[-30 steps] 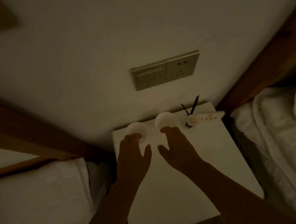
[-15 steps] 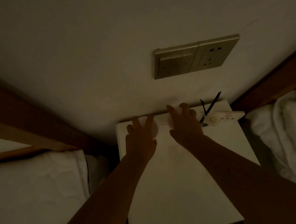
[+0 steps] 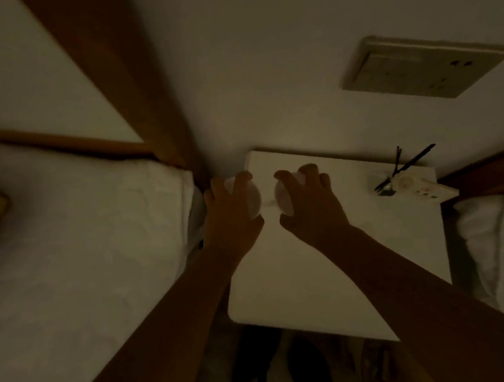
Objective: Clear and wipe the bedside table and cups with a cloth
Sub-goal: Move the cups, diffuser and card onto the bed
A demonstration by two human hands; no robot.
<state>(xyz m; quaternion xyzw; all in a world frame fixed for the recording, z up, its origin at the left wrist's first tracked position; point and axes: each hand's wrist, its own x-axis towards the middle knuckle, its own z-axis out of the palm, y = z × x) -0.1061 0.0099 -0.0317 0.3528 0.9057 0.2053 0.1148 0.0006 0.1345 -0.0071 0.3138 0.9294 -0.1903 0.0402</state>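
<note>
The room is dim. A white bedside table [image 3: 299, 278] stands against the wall between two beds. My left hand [image 3: 231, 214] is shut from above on a white cup [image 3: 253, 201] over the table's left edge. My right hand [image 3: 310, 203] grips a second white cup [image 3: 284, 200] just to the right of it, over the table's back part. Fingers cover most of both cups. No cloth is in view.
A small white holder with black sticks [image 3: 397, 177] and a flat white device [image 3: 429, 193] sit at the table's back right. A wall socket panel [image 3: 423, 66] is above. White bedding lies on the left [image 3: 81, 253] and the right [image 3: 502, 243], with wooden headboards.
Both hands reached the two cups at the back of the table and closed on them. The cups now sit further left, and the view has swung left.
</note>
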